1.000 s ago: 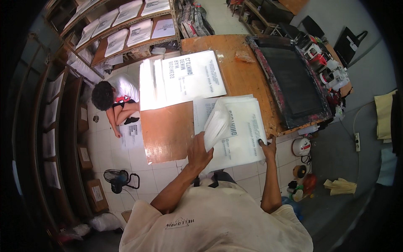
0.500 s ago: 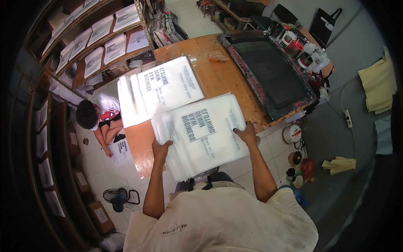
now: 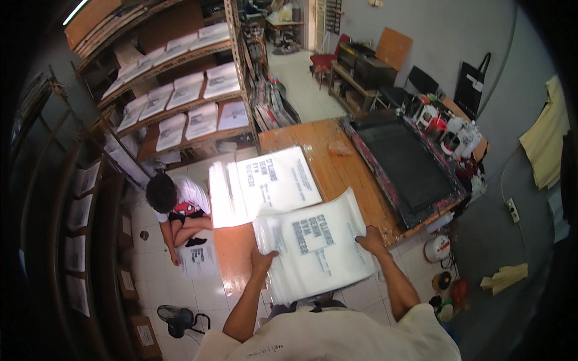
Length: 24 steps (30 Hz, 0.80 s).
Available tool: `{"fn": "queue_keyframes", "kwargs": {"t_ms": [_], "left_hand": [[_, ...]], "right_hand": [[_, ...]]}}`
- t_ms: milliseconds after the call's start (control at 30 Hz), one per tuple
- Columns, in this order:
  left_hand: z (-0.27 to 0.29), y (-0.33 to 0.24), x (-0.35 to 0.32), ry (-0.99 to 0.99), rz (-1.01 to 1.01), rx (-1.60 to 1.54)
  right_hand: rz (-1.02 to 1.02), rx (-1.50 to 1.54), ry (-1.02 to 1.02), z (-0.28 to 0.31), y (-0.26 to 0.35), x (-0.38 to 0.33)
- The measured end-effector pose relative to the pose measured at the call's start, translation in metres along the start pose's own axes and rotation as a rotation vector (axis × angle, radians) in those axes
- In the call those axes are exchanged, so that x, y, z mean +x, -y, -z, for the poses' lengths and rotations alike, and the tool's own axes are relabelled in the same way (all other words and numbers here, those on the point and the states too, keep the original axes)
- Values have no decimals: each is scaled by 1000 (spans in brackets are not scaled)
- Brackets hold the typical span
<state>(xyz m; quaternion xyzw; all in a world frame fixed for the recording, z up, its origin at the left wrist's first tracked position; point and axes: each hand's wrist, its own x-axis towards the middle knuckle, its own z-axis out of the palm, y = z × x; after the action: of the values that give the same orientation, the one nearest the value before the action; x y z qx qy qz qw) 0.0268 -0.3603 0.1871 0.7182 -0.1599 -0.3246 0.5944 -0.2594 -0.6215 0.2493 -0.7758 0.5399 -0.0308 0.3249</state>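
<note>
A stack of translucent white plastic bags point(image 3: 337, 268) with dark printing is held between my two hands, over the near edge of the wooden table. On its left side my left hand point(image 3: 263, 263) is closed, thumb on top. My right hand point(image 3: 372, 240) grips the right edge the same way, fingers mostly hidden underneath. The far right corner of the stack curls up. Just beyond, a second stack of the same printed bags point(image 3: 288, 174) lies on the table, its left part bright with glare.
The wooden table point(image 3: 295, 137) carries a large dark framed printing screen point(image 3: 415, 162) at the right, with containers point(image 3: 442, 129) behind it. Left, a person point(image 3: 183, 201) sits on the floor by a printed sheet point(image 3: 200, 263). Racks point(image 3: 241, 90) hold more bags. A fan point(image 3: 174, 320) stands lower left.
My view has tilted up, so the room sits lower in the picture and more of the far end shows. Both hands still hold the stack, whose far right corner now curls up more.
</note>
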Motion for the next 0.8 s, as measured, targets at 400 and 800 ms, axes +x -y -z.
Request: {"fn": "queue_keyframes", "kwargs": {"t_ms": [400,800], "left_hand": [[-39,5,-25,584,330,-1343],[-90,-45,-69,859,103,-1585]], "right_hand": [[727,-371,-28,205,368,-184],[195,-95,-349,277,383,-224]]}}
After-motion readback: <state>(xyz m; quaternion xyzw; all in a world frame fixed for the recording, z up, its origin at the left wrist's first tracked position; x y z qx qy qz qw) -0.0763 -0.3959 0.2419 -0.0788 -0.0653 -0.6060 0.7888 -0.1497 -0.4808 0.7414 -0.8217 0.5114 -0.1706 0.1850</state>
